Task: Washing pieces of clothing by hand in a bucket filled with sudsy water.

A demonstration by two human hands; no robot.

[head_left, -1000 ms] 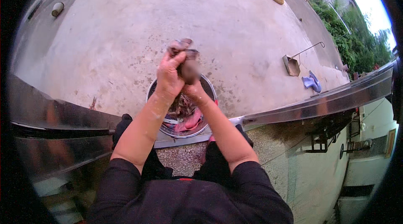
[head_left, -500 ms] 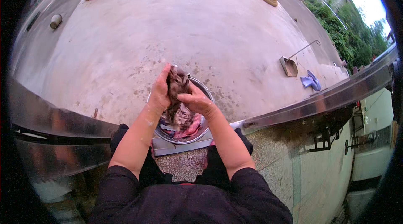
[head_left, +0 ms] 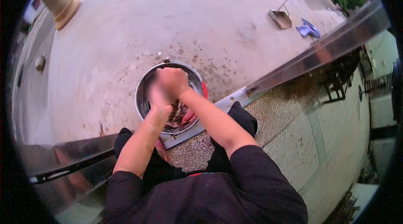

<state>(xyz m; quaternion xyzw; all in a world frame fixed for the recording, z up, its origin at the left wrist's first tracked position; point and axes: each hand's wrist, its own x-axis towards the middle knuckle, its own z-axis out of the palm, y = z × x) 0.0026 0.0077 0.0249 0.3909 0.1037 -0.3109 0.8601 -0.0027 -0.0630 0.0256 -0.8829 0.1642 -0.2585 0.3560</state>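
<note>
Over a round metal bucket, my two hands are brought together. My right hand is closed in a fist. My left hand is against it, a little nearer to me, with its fingers lost in a blur. Both seem clenched round the wet, brown patterned cloth seen in them a moment ago; the gripped part is hidden. Below them in the bucket lie more crumpled dark patterned fabric and a red-and-white striped cloth. Something red shows at the bucket's right rim.
The bucket stands by a metal door sill between my knees. Water spots mark the pale concrete beyond. A long-handled dustpan and a blue cloth lie at the far right. A column rises far left, near a small cylindrical container.
My hands have gone from cupping the brown cloth upright to clenching together lower over the bucket, the right turned into a fist. The view has swung to the right.
</note>
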